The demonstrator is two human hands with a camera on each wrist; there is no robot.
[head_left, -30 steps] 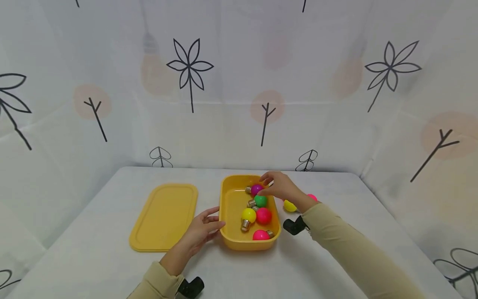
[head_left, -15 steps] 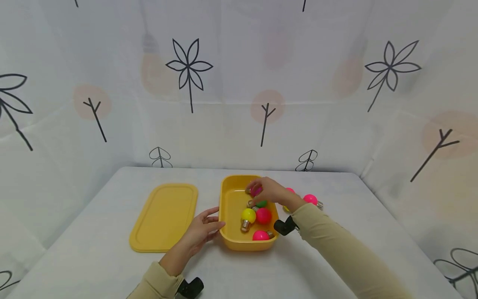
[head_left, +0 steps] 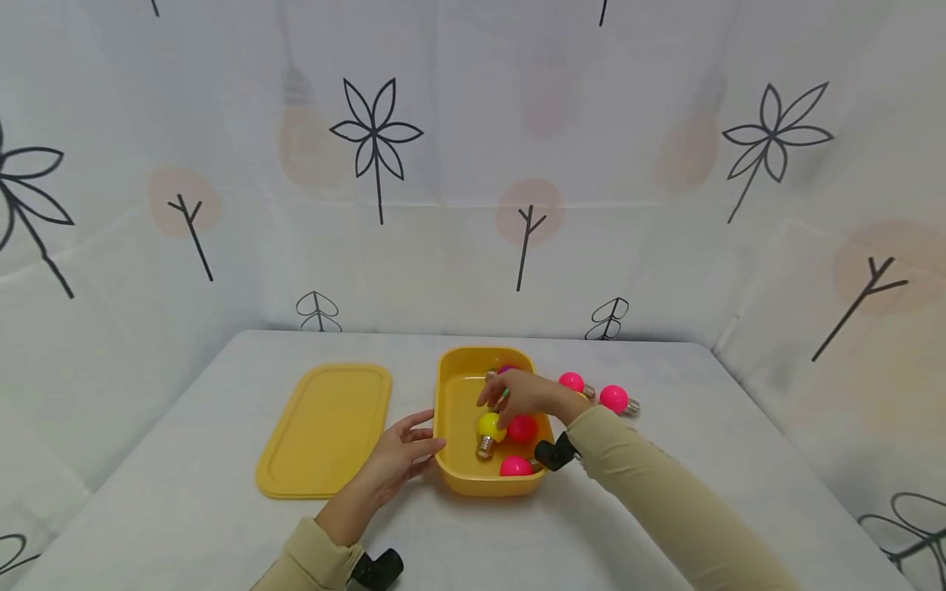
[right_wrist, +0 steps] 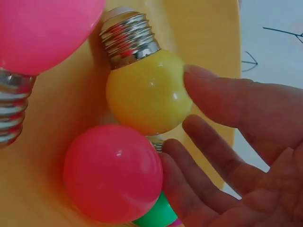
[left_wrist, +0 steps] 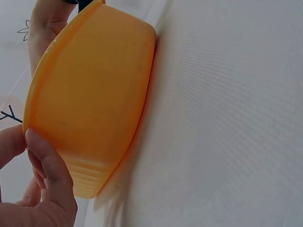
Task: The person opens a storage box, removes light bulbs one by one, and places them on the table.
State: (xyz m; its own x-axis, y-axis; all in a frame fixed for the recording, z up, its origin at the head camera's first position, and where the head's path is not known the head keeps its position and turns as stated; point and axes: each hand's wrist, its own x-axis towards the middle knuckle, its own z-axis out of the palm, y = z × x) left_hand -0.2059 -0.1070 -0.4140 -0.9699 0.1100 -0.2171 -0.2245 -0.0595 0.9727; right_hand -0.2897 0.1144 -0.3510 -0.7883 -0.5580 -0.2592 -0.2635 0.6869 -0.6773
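Observation:
A yellow plastic box (head_left: 456,394) holds several coloured light bulbs with screw bases. My left hand (head_left: 399,455) pinches its left rim; the left wrist view shows a finger against the outer wall (left_wrist: 94,85). Inside the box is my right hand (head_left: 528,392), its fingers loosely bent above the bulbs. In the right wrist view its thumb tip touches a yellow light bulb (right_wrist: 147,94), while the other fingers spread beside it and a red-pink light bulb (right_wrist: 113,172). A pink light bulb (head_left: 516,466) lies at the near end. The green light bulb (right_wrist: 158,210) is partly hidden.
A flat yellow lid (head_left: 325,431) lies left of the box on the white table (head_left: 185,509). Right of the box lie two pink light bulbs, one nearer the box (head_left: 571,382) and another pink bulb (head_left: 614,399) farther right. A patterned cloth hangs behind.
My right hand has moved from the far right rim inward and nearer, past the purple and green bulbs to the yellow one. My left hand has stayed at the box rim.

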